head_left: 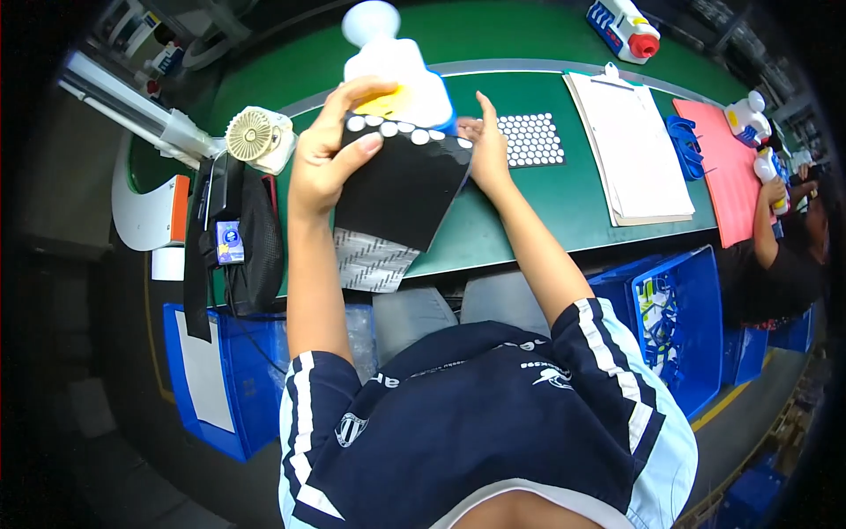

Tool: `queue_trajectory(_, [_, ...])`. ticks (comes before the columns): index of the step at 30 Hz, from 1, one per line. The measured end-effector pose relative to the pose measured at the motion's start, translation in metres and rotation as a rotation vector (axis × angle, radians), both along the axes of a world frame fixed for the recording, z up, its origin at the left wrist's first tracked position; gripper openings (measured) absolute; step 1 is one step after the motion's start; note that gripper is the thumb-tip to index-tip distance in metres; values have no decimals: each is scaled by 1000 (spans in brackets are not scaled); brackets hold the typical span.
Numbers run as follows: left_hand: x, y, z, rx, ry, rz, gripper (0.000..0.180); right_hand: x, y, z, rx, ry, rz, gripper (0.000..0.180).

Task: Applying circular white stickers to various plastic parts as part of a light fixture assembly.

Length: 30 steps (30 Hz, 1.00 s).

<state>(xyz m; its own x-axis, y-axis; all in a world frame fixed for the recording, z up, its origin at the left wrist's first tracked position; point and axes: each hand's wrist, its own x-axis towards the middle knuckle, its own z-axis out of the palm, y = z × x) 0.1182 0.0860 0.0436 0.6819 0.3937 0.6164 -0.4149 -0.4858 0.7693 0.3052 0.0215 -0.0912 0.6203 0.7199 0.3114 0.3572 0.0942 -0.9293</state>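
My left hand (330,154) is closed on a black sheet (392,189) with a row of round white stickers along its top edge. Its thumb lies on the sheet, and its index finger reaches over a white-and-blue plastic device (421,95) with a yellow patch and a round white top. Silvery printed backing shows at the sheet's lower end. My right hand (486,145) grips the device's lower right side, index finger raised; its other fingertips are partly hidden. Behind that hand, another sheet of round white stickers (533,141) lies on the green table (538,207).
A small fan (254,137) and a black bag (258,238) stand at the left. To the right are a clipboard (630,150), blue plastic parts (686,145) and a red sheet (718,167). Blue bins (705,309) flank my legs. Another person's hand (774,191) holds a similar device.
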Motion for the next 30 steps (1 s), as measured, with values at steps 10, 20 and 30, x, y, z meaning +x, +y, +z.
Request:
queue_trajectory(10, [25, 31, -3, -192, -10, -78, 26, 20, -61, 92, 414, 278, 226, 14])
queue_trajectory(20, [65, 67, -3, -485, -44, -178, 34, 36, -30, 119, 414, 340, 360, 17])
queue_trajectory(30, [77, 76, -4, -288, 74, -254, 63, 62, -7, 113, 354, 537, 512, 12])
